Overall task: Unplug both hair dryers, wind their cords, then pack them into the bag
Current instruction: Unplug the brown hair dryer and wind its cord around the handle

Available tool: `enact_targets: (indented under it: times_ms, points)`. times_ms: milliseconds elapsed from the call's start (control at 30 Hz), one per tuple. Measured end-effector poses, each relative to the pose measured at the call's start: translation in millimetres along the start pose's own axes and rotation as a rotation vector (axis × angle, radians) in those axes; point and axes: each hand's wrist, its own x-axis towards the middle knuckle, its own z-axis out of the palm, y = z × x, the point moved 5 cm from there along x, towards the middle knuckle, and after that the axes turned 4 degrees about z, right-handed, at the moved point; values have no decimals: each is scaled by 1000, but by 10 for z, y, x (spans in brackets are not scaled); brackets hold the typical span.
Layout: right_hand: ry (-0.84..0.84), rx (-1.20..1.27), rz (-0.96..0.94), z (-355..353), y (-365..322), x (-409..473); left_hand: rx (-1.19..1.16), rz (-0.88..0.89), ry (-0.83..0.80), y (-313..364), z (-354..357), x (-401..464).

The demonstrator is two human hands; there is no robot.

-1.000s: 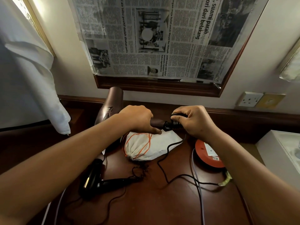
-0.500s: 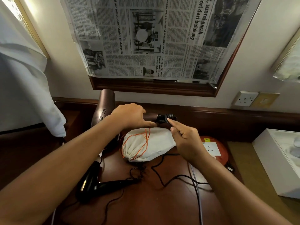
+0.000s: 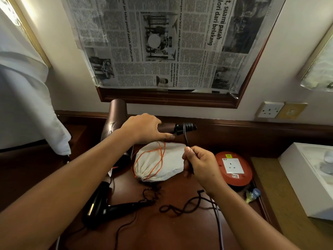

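Observation:
My left hand (image 3: 144,128) grips the handle of a brown hair dryer (image 3: 115,118), held above the desk with its barrel pointing up at the wall. A few turns of its black cord (image 3: 188,126) sit around the handle's end. My right hand (image 3: 200,164) pinches that cord just below the handle; the slack trails in loops (image 3: 182,207) on the desk. A black hair dryer (image 3: 100,204) lies on the desk at lower left, its cord tangled beside it. The cream drawstring bag (image 3: 162,163) with orange cord lies between my hands.
A red round extension reel (image 3: 234,168) with a socket sits right of the bag. A wall socket (image 3: 270,110) is at the back right. A white box (image 3: 306,179) stands at the right edge, a white cloth (image 3: 27,96) hangs at left, and a newspaper-covered mirror (image 3: 171,42) faces me.
My right hand has come off the handle's end and dropped toward me, now pinching the cord lower down. More cord turns show at the handle. The camera view shifted slightly.

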Motion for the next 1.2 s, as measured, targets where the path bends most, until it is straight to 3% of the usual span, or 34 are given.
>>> enact_targets:
  times_ms: [167, 400, 833, 1200]
  points:
    - [-42, -44, 45, -9, 48, 47, -32, -8, 2, 4, -36, -21]
    - [-185, 252, 137, 61, 213, 98, -59, 11, 28, 37, -128, -76]
    - [-119, -2, 44, -117, 267, 324, -22, 109, 10, 204, -165, -167]
    - [-278, -24, 195, -163, 185, 509, -73, 174, -69, 290, -200, -254]
